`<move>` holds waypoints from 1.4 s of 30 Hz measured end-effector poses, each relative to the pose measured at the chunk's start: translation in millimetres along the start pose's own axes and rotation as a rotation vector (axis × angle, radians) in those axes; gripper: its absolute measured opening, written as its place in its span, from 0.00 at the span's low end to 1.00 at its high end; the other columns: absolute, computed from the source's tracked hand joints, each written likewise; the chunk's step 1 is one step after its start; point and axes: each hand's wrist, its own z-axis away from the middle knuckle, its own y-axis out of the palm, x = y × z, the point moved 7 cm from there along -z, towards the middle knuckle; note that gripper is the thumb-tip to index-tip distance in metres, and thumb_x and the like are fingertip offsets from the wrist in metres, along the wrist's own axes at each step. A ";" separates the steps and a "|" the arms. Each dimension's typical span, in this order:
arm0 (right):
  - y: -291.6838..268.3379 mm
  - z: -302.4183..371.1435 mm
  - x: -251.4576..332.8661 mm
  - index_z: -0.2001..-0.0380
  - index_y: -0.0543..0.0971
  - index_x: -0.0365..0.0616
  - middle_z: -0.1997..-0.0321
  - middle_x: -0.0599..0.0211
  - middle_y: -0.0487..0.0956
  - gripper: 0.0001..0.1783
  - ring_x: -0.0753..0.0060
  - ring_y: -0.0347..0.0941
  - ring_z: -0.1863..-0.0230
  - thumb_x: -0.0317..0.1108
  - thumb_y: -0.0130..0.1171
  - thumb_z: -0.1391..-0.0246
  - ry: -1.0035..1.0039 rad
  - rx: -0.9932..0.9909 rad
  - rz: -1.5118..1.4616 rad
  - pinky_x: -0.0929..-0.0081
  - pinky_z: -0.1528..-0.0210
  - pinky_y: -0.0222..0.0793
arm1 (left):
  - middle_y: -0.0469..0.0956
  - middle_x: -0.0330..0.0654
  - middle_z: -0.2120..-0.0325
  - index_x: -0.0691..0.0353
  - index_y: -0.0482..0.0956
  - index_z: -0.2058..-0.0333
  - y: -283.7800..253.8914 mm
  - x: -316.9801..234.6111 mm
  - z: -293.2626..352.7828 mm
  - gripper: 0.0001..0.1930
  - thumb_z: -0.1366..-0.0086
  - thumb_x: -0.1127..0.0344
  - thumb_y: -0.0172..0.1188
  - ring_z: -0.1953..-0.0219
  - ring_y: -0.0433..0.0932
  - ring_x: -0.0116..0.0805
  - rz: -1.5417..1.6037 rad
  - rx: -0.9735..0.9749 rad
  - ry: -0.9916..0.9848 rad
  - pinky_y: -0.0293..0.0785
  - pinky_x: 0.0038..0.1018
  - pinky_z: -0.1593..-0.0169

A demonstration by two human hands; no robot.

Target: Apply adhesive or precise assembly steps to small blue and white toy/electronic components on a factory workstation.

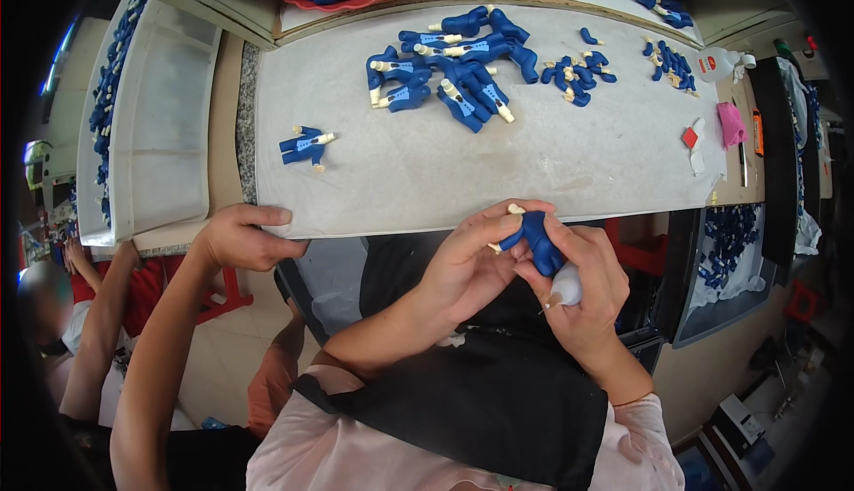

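Observation:
Over the table's near edge, my left hand [471, 264] pinches a blue doll figure [540, 240] with a cream neck and a small arm with a cream hand. My right hand [592, 282] closes round the figure's other side. Tucked in its palm is a small white squeeze bottle [567, 285] with a thin nozzle pointing down, away from the figure. On the white table sheet [356, 189], a pile of blue headless figures [463, 73] lies ahead. A single figure with both arms [304, 147] lies to the left, apart from the pile.
Small blue arms [578, 77] lie in two groups at the right. Near them are a white bottle [714, 64], a pink cloth [730, 124] and an orange tool [758, 133]. A co-worker's hand [249, 237] touches the left corner. A bin [165, 108] stands beyond.

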 end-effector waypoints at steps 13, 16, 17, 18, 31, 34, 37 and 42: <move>13.4 5.1 -46.0 0.65 0.71 0.35 0.74 0.63 0.73 0.15 0.79 0.68 0.76 0.27 0.59 0.59 0.587 -0.038 -0.969 0.84 0.73 0.63 | 0.69 0.35 0.72 0.66 0.68 0.57 5.1 -18.1 -0.1 0.15 0.41 0.64 0.50 0.69 0.66 0.21 -0.403 0.103 0.315 0.64 0.18 0.63; 29.4 11.1 -46.8 0.67 0.70 0.36 0.75 0.60 0.73 0.12 0.81 0.64 0.80 0.31 0.54 0.54 0.705 -0.030 -1.318 0.86 0.77 0.59 | 0.70 0.37 0.69 0.68 0.67 0.57 13.6 -26.3 5.4 0.15 0.43 0.71 0.51 0.67 0.69 0.23 -0.594 0.064 0.483 0.66 0.19 0.62; 32.3 13.1 -44.3 0.67 0.69 0.36 0.75 0.61 0.73 0.12 0.81 0.64 0.80 0.31 0.54 0.55 0.737 -0.003 -1.320 0.86 0.76 0.59 | 0.71 0.38 0.68 0.68 0.67 0.57 14.5 -26.4 5.6 0.14 0.44 0.73 0.52 0.66 0.70 0.24 -0.551 0.059 0.457 0.67 0.20 0.61; 35.3 14.7 -42.9 0.67 0.69 0.36 0.75 0.61 0.73 0.12 0.80 0.64 0.79 0.31 0.55 0.55 0.768 0.026 -1.323 0.85 0.76 0.59 | 0.71 0.40 0.67 0.69 0.68 0.58 13.9 -26.3 5.6 0.14 0.45 0.75 0.53 0.65 0.71 0.26 -0.510 0.052 0.433 0.67 0.20 0.60; -6.0 -23.0 -30.1 0.72 0.75 0.39 0.76 0.65 0.74 0.10 0.78 0.70 0.76 0.22 0.57 0.64 0.280 0.119 -0.307 0.85 0.73 0.64 | 0.73 0.42 0.66 0.69 0.71 0.61 9.4 -35.0 10.2 0.12 0.45 0.74 0.53 0.64 0.72 0.26 -0.878 -0.018 0.514 0.68 0.20 0.60; -1.9 -23.4 -33.3 0.74 0.74 0.40 0.77 0.65 0.75 0.09 0.77 0.72 0.77 0.24 0.57 0.64 0.292 0.141 -0.253 0.83 0.74 0.65 | 0.71 0.42 0.65 0.71 0.69 0.59 13.2 -38.4 10.8 0.13 0.44 0.77 0.50 0.62 0.70 0.24 -0.978 0.001 0.557 0.66 0.18 0.60; 1.6 -22.0 -36.5 0.75 0.73 0.40 0.78 0.65 0.75 0.08 0.76 0.72 0.78 0.26 0.58 0.63 0.361 0.129 -0.252 0.82 0.75 0.65 | 0.69 0.41 0.64 0.71 0.69 0.58 14.8 -38.3 10.4 0.13 0.44 0.78 0.49 0.62 0.70 0.24 -1.080 -0.034 0.542 0.66 0.18 0.61; 6.5 -17.6 -42.6 0.75 0.73 0.39 0.80 0.64 0.75 0.07 0.76 0.72 0.79 0.26 0.58 0.62 0.400 0.110 -0.308 0.82 0.76 0.65 | 0.68 0.42 0.66 0.72 0.68 0.60 17.3 -39.9 12.1 0.11 0.43 0.76 0.48 0.64 0.69 0.25 -1.208 -0.113 0.607 0.66 0.18 0.62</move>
